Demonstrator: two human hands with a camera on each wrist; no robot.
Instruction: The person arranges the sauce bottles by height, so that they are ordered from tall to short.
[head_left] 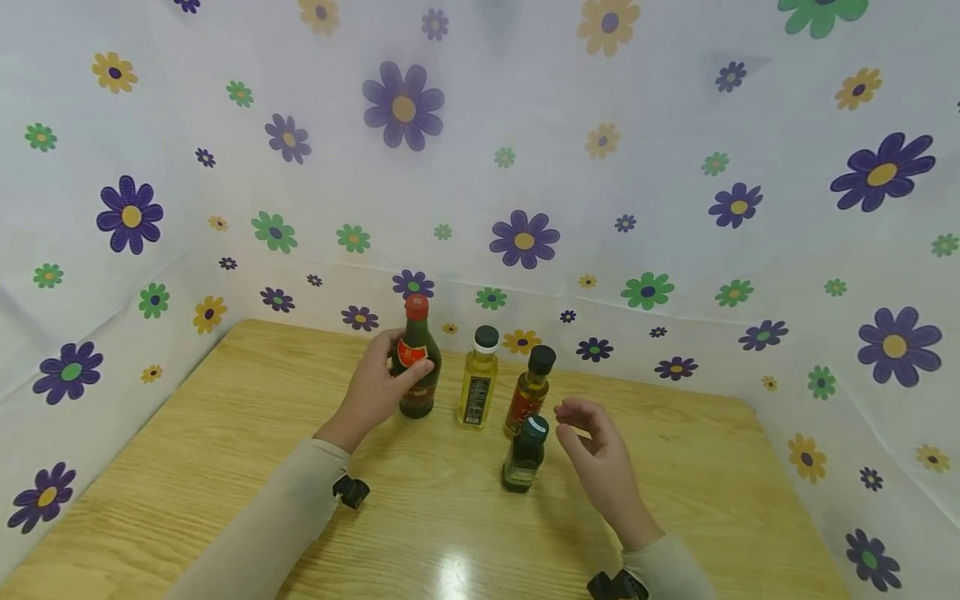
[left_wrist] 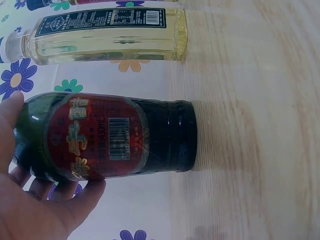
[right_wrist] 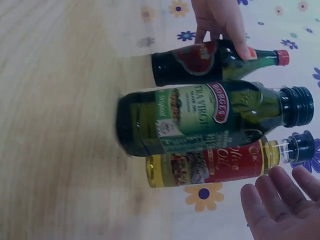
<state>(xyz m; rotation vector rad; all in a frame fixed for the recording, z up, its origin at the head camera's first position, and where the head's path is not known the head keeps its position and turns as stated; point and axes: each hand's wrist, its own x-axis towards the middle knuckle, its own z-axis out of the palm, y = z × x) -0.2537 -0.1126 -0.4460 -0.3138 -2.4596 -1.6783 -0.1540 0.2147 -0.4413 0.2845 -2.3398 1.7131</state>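
My left hand (head_left: 384,379) grips a dark green vinegar bottle (head_left: 420,402) with a red cap, its fingers and thumb round the upper body. The bottle stands upright; its red label and barcode face the left wrist camera. To its right stands a clear bottle of yellow oil (head_left: 476,387) with a dark label. Further right are a red-labelled olive oil bottle (head_left: 527,400) and, in front of it, a small dark green olive oil bottle (head_left: 522,458). My right hand (head_left: 603,458) is held beside these two, fingers loosely bent, holding nothing.
The bottles stand on a light wooden table (head_left: 420,525). White cloth (head_left: 465,183) with printed flowers hangs behind the table and along both sides. Black straps (head_left: 350,492) sit at both wrists.
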